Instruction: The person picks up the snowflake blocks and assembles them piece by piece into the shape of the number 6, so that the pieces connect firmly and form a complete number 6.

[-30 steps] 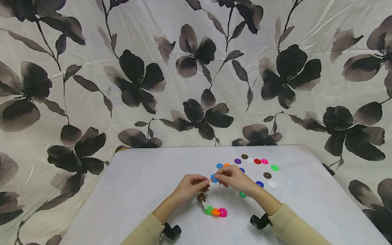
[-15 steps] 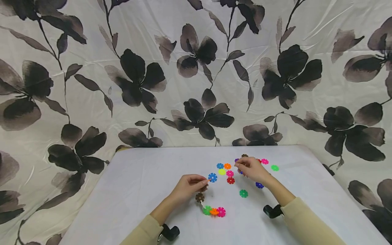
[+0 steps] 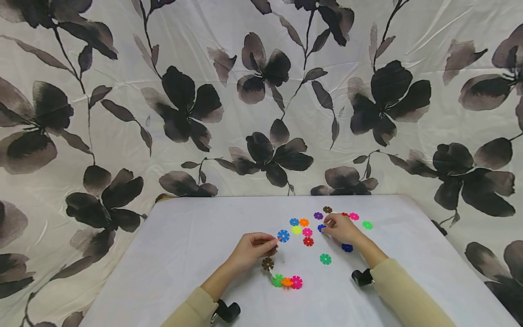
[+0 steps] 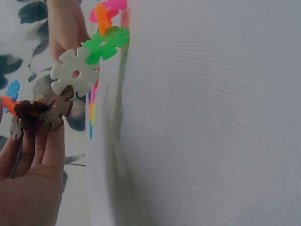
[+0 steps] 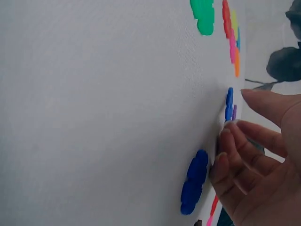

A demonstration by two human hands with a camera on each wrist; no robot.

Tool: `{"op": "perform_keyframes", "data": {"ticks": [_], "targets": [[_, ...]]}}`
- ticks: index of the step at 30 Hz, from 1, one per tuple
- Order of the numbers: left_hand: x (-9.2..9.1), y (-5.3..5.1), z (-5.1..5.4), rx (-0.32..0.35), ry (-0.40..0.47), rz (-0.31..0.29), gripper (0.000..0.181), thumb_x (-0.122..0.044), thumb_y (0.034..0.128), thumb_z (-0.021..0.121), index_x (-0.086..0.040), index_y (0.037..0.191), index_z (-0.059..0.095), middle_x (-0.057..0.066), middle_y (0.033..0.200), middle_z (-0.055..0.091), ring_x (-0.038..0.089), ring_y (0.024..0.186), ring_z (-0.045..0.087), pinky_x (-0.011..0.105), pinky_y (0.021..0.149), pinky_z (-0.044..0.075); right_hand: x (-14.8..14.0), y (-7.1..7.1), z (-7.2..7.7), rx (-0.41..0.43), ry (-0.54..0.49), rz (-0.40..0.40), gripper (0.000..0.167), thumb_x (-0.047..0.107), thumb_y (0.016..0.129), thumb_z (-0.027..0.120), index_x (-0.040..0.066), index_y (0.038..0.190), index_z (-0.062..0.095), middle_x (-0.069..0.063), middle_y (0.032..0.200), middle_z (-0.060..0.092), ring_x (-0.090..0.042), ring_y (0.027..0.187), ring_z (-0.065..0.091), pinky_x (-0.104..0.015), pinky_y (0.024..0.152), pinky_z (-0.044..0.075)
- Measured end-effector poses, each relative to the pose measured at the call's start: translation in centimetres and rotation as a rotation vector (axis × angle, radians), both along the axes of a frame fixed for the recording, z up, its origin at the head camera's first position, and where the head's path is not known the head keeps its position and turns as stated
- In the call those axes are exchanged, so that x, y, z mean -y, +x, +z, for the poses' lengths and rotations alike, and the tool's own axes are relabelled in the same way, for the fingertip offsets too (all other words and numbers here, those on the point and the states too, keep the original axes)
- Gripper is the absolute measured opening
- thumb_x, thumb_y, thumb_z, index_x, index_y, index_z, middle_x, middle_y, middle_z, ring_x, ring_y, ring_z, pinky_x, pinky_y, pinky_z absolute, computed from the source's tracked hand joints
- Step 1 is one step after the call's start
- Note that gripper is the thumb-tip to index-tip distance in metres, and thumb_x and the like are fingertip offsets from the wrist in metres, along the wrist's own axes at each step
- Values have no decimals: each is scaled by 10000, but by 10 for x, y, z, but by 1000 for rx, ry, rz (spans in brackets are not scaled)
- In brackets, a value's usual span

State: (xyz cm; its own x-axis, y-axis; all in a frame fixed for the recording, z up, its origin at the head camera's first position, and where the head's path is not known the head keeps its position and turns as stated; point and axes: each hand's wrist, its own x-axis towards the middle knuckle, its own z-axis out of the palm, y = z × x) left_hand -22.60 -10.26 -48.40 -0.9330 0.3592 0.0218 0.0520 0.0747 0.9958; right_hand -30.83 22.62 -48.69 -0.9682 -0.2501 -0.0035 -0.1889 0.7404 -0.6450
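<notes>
My left hand pinches a chain of interlocking flower-shaped plastic discs. At its upper end is a light blue disc, joined at an orange disc. Below the fingers hang a brown disc, a white disc, a green disc, an orange disc and a pink disc. Over the loose discs at the back right, my right hand reaches to a dark blue disc. Its thumb and fingers stand apart in the right wrist view, with nothing gripped between them.
On the white table lie several more loose discs, among them a yellow one, a red one, a dark green one, a purple one and a bright green one. A floral cloth hangs behind.
My right hand has left the light blue disc at the chain's end and moved right and back to the loose discs. The left hand stays in place with the chain.
</notes>
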Motion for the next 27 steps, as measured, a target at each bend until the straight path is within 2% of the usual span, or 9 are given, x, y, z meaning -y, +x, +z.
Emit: {"op": "perform_keyframes", "data": {"ticks": [9, 14, 19, 23, 27], "targets": [[0, -1, -2, 4, 6, -7, 386, -183, 980, 713, 121, 1213, 655, 300, 1123, 706, 229, 950, 740, 348, 894, 591, 5, -2, 0, -2, 56, -19, 209, 144, 928, 749, 15, 1073, 673, -48, 860, 608, -204, 779, 537, -329, 720, 499], [1, 0, -1, 6, 6, -6, 395, -202, 984, 712, 112, 1215, 652, 286, 1121, 709, 224, 952, 738, 357, 895, 592, 3, -4, -1, 13, 25, -21, 200, 137, 918, 763, 7, 1023, 652, -62, 858, 607, -207, 784, 538, -319, 722, 491], [2, -1, -1, 17, 0, -11, 392, -221, 981, 717, 87, 1216, 660, 285, 1134, 703, 201, 938, 729, 346, 890, 593, 2, -3, -1, 54, -26, -29, 199, 132, 896, 791, 26, 954, 633, -67, 823, 596, -201, 725, 541, -303, 659, 483], [2, 0, 0, 24, -6, -6, 358, -222, 980, 717, 59, 1198, 677, 287, 1138, 699, 186, 920, 725, 346, 881, 596, 3, 0, -1, 45, -57, 18, 136, 116, 916, 765, 32, 920, 658, -51, 802, 610, -184, 715, 550, -295, 638, 493], [3, 1, 1, 26, 10, 0, 343, -221, 979, 719, 53, 1181, 682, 291, 1125, 700, 198, 918, 725, 365, 884, 597, 8, 7, 4, -4, -116, 94, 92, 105, 936, 741, 30, 987, 724, -27, 836, 658, -177, 756, 581, -280, 669, 540]]}}
